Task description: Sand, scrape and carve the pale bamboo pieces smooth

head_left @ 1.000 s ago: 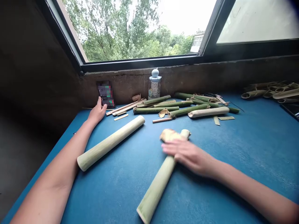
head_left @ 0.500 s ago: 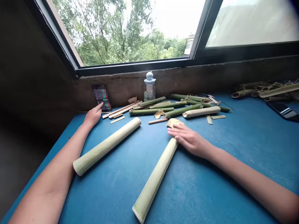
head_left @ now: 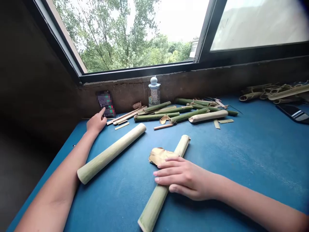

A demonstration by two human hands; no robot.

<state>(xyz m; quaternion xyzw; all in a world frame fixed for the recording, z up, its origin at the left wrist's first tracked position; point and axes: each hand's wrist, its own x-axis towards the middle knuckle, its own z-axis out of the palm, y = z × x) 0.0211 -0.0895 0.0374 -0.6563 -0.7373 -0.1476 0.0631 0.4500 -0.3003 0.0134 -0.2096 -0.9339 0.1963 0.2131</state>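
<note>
My left hand [head_left: 97,122] points with its index finger at the lit screen of a phone [head_left: 106,103] leaning on the wall. The other fingers of that hand are curled, with nothing in them. My right hand [head_left: 182,177] lies across a pale peeled bamboo piece [head_left: 151,207] and presses a tan crumpled sheet [head_left: 160,156] onto it. Part of the sheet is hidden under the fingers. A second peeled bamboo piece [head_left: 112,153] rests slantwise beside my left forearm, touching nothing in either hand.
Green bamboo lengths [head_left: 156,116] and thin strips [head_left: 130,116] lie along the wall, near a blue-lidded jar [head_left: 154,93]. More split bamboo [head_left: 287,91] and a dark phone-like object [head_left: 293,113] are at the far right of the blue table [head_left: 108,206]. A window is above.
My right hand and the tan sheet have slid from the far end of the bamboo piece toward me, uncovering that end. My left hand stays by the phone, its fingertip slightly shifted.
</note>
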